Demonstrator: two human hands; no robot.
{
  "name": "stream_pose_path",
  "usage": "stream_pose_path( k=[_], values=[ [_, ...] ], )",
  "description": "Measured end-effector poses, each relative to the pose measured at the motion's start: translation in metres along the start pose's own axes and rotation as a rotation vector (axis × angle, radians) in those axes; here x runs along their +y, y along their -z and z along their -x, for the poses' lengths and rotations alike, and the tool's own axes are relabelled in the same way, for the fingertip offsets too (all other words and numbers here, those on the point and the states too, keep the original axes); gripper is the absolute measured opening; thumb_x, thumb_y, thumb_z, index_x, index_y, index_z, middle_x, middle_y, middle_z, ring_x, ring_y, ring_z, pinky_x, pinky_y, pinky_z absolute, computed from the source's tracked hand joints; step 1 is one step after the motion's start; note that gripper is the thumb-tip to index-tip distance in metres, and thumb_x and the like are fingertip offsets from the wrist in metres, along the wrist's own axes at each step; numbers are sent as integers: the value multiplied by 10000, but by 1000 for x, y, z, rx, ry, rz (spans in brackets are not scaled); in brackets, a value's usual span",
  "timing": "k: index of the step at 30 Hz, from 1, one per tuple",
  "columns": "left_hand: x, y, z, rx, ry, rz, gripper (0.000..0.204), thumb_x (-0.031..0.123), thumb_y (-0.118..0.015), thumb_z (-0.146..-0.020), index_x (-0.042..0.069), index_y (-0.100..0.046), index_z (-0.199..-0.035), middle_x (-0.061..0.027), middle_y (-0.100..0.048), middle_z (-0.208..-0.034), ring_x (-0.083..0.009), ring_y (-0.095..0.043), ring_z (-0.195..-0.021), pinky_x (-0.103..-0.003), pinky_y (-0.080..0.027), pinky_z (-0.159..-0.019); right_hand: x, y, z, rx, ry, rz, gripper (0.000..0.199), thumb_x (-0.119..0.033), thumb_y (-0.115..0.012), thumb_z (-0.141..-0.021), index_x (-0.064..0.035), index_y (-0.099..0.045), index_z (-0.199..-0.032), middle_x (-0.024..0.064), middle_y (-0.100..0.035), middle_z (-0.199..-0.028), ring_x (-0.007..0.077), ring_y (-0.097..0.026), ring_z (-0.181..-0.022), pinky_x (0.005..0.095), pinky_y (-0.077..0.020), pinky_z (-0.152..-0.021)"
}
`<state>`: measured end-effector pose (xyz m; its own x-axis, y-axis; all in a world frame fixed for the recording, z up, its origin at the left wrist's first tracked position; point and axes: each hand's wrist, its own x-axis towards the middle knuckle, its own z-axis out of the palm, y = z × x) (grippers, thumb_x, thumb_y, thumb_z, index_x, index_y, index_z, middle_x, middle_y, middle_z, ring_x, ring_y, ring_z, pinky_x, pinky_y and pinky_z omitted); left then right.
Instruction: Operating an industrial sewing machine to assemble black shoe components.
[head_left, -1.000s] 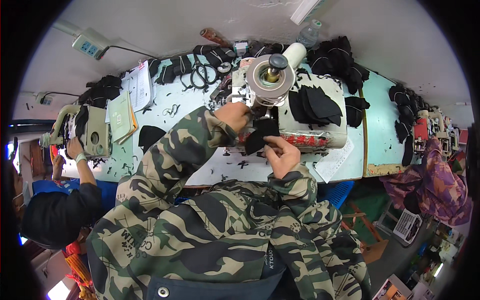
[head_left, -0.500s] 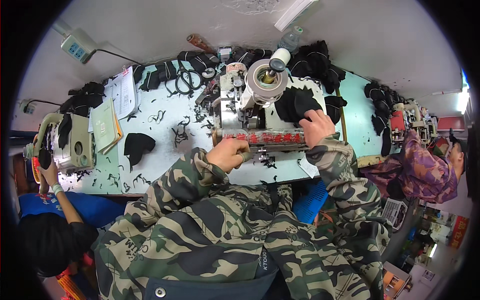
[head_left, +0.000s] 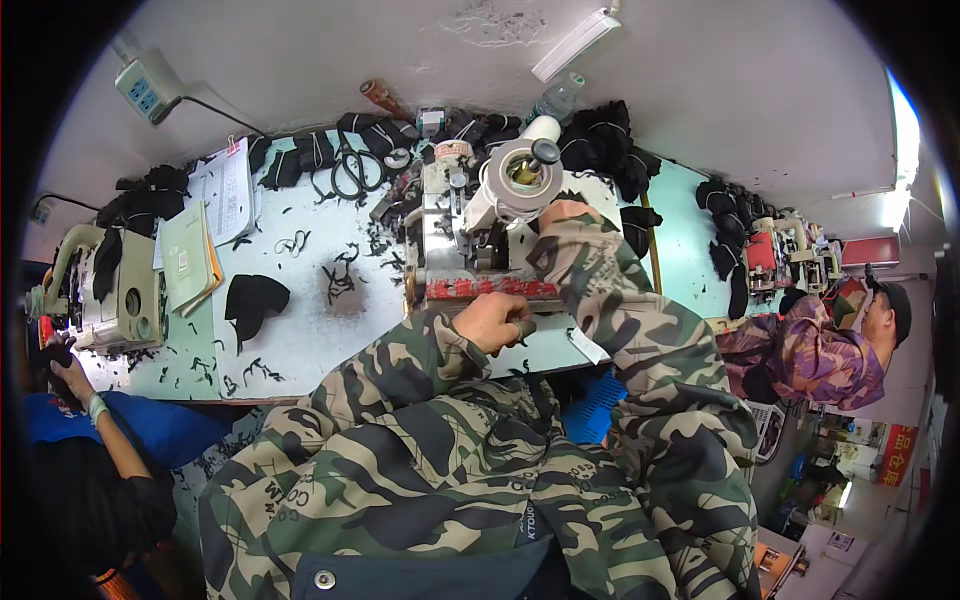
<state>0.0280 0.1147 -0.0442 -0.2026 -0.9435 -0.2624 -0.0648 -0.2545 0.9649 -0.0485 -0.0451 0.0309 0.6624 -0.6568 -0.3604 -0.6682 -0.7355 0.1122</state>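
Observation:
An industrial sewing machine point(head_left: 440, 238) stands on the table before me, with a worn red-marked bar point(head_left: 480, 288) along its front. My left hand point(head_left: 490, 322) is just in front of this bar, its fingers curled in; a small dark bit shows at the fingertips, too small to name. My right hand point(head_left: 570, 212) reaches over to the far right side of the machine, by the round thread disc point(head_left: 522, 178). Its fingers are mostly hidden by the sleeve and the machine. Black fabric pieces point(head_left: 590, 190) show only in part beyond it.
A single black fabric piece point(head_left: 255, 302) lies left, among black scraps. Black scissors point(head_left: 357, 172), notebooks point(head_left: 190, 260) and bundled black pieces point(head_left: 600, 140) are farther back. Another machine point(head_left: 125, 300) with a co-worker's hand point(head_left: 75, 378) is at left; another person point(head_left: 810, 345) sits at right.
My right hand has moved left and away from me, from the fabric pile's near edge to behind the bar. My left hand has come off the bar, shifting slightly right and nearer.

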Motion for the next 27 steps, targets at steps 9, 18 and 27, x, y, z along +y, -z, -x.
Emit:
stream_pose_path(
  k=[9, 18, 27],
  values=[
    [22, -35, -48, 43, -12, 220, 379, 134, -623, -794, 3, -457, -1109, -118, -593, -868, -159, -600, -661, -268, -473, -491, 121, -12, 8, 348, -138, -537, 421, -247, -692, -673, -32, -561, -1010, 147, -626, -967, 228, -622, -889, 351, -489, -791],
    [36, 6, -56, 654, -178, -35, 883, 15, -697, -701, 76, -134, -1378, -212, -355, -1316, -247, -549, -1039, -327, -517, -777, 55, -85, 42, 710, 145, -1467, 491, -84, -737, -678, 4, -539, -1118, 83, -626, -993, 139, -588, -899, 272, -448, -835],
    [60, 24, -65, 485, -234, -963, 869, 201, -750, -576, 68, -322, -1321, -186, -336, -1325, -381, -371, -1187, -408, -367, -975, 57, -91, 33, 688, 369, -1367, 674, -97, -756, -606, -15, -457, -1204, 150, -586, -1042, 258, -589, -958, 303, -449, -857]
  ],
)
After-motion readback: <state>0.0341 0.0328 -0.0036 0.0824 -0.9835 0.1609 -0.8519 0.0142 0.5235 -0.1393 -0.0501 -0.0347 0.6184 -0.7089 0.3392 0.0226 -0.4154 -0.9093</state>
